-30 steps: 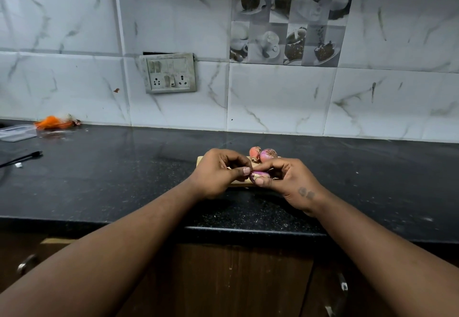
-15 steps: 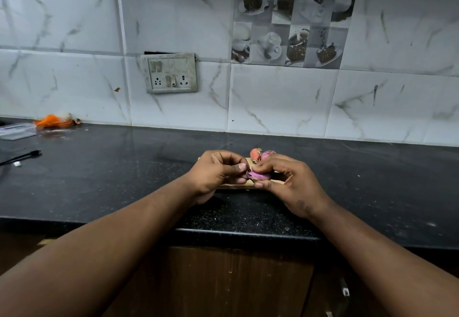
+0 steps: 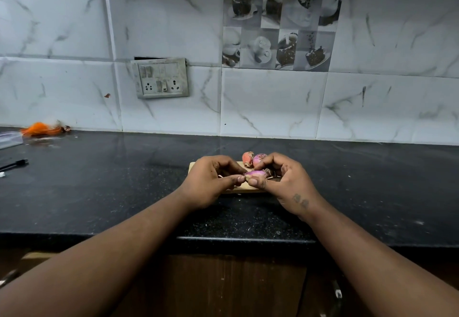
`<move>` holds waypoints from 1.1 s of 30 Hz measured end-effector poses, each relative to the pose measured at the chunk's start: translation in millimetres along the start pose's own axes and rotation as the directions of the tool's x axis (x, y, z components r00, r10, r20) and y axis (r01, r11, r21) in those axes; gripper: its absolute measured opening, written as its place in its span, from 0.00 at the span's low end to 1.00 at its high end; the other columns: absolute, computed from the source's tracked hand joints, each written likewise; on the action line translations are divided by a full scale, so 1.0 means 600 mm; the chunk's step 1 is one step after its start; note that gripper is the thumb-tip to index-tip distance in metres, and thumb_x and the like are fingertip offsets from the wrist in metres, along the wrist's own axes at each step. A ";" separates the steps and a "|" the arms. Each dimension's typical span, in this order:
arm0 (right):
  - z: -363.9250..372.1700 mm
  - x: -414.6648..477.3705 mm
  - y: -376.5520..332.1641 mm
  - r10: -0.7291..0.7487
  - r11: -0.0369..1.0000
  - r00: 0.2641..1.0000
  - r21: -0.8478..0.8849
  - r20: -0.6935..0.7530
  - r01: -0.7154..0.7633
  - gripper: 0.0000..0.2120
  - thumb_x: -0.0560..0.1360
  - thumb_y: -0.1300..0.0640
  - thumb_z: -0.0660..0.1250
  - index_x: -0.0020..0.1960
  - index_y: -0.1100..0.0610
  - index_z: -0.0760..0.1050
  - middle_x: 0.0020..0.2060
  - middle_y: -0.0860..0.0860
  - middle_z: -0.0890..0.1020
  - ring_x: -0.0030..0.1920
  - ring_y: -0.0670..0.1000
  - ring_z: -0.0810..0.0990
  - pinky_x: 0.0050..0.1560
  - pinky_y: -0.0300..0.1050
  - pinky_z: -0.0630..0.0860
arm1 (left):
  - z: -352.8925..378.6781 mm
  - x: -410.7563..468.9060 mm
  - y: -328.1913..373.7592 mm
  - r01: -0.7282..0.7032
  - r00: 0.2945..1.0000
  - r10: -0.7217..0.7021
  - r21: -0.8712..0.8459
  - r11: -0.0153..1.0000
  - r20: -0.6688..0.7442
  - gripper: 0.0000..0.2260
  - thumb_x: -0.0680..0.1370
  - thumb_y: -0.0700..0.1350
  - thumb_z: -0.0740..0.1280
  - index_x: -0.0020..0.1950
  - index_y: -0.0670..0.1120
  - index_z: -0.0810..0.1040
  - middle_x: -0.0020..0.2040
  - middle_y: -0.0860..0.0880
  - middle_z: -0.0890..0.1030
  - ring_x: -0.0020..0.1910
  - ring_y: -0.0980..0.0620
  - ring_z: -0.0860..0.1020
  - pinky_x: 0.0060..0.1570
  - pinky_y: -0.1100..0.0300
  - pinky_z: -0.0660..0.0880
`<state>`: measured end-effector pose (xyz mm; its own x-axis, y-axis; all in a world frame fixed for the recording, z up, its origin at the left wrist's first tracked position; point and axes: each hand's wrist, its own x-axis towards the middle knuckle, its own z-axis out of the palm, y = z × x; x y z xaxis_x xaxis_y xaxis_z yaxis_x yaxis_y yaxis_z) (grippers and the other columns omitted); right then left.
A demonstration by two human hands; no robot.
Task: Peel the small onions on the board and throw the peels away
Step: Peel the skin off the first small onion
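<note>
A small wooden board lies on the black counter, mostly hidden by my hands. My right hand pinches a small pink onion between thumb and fingers just above the board. My left hand pinches the onion's left end with thumb and fingertips. Behind my hands two more small onions sit at the board's far edge: an orange-skinned one and a pink one beside it. Thin bits of peel lie on the board under my right hand.
The black counter stretches left and right, with its front edge close to me. At far left lie an orange scrap, a clear plastic box and a black cable. A switch plate sits on the tiled wall.
Both hands stay on the pink onion above the board. The onion has turned a little in my fingers, and my left thumb has shifted along its left end.
</note>
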<state>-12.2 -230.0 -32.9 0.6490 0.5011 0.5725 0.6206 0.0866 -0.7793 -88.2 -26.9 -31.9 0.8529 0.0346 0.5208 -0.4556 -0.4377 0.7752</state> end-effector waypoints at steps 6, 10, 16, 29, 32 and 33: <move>-0.002 0.001 -0.001 0.088 0.976 0.996 0.202 0.003 -0.086 0.22 0.62 0.62 0.82 0.55 0.60 0.83 0.54 0.56 0.87 0.54 0.54 0.85 0.54 0.49 0.83 | -0.002 -0.002 0.001 -0.025 1.000 0.024 0.072 0.997 0.017 0.05 0.77 0.39 0.75 0.42 0.47 0.85 0.39 0.52 0.86 0.40 0.56 0.80 0.42 0.60 0.78; 0.002 0.005 0.004 0.108 0.979 0.993 0.169 0.045 -0.114 0.22 0.70 0.56 0.79 0.64 0.54 0.82 0.61 0.54 0.85 0.60 0.57 0.83 0.61 0.54 0.81 | 0.005 -0.007 0.009 -0.123 0.992 0.116 0.260 0.958 0.042 0.02 0.76 0.41 0.75 0.45 0.47 0.85 0.38 0.55 0.84 0.36 0.62 0.79 0.36 0.67 0.74; 0.009 0.003 -0.011 0.177 0.946 0.984 0.277 -0.004 -0.169 0.21 0.64 0.59 0.79 0.55 0.59 0.78 0.51 0.67 0.84 0.46 0.57 0.85 0.42 0.44 0.84 | 0.011 -0.012 0.018 -0.167 0.984 0.176 0.345 0.924 0.005 0.05 0.74 0.40 0.75 0.45 0.50 0.86 0.36 0.55 0.85 0.36 0.61 0.82 0.38 0.63 0.78; 0.015 0.001 -0.023 0.214 0.919 0.976 0.331 0.042 -0.216 0.15 0.71 0.59 0.74 0.54 0.61 0.74 0.37 0.60 0.85 0.33 0.56 0.83 0.30 0.43 0.81 | 0.019 -0.013 0.021 -0.129 0.986 0.162 0.401 0.907 -0.049 0.05 0.74 0.42 0.73 0.37 0.47 0.84 0.29 0.55 0.81 0.28 0.60 0.75 0.31 0.59 0.73; 0.020 -0.001 -0.028 0.215 0.921 0.974 0.317 0.069 -0.225 0.18 0.71 0.60 0.74 0.57 0.65 0.73 0.35 0.59 0.85 0.31 0.56 0.82 0.30 0.43 0.80 | 0.017 -0.012 0.020 -0.114 0.985 0.158 0.421 0.900 -0.071 0.06 0.73 0.43 0.73 0.36 0.49 0.83 0.27 0.55 0.79 0.27 0.60 0.74 0.30 0.61 0.71; 0.021 -0.002 -0.029 0.212 0.922 0.974 0.313 0.080 -0.227 0.19 0.71 0.61 0.73 0.57 0.67 0.72 0.34 0.58 0.84 0.31 0.56 0.82 0.30 0.43 0.80 | 0.015 -0.011 0.020 -0.101 0.986 0.147 0.410 0.906 -0.083 0.05 0.72 0.43 0.72 0.36 0.49 0.83 0.27 0.55 0.79 0.27 0.60 0.73 0.30 0.62 0.70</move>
<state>-29.2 -221.3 -23.4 0.7286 0.5752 0.3718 0.2874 0.2360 -0.9283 -96.6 -40.5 -29.3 0.7525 0.0444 0.6571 -0.3942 -0.7688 0.5035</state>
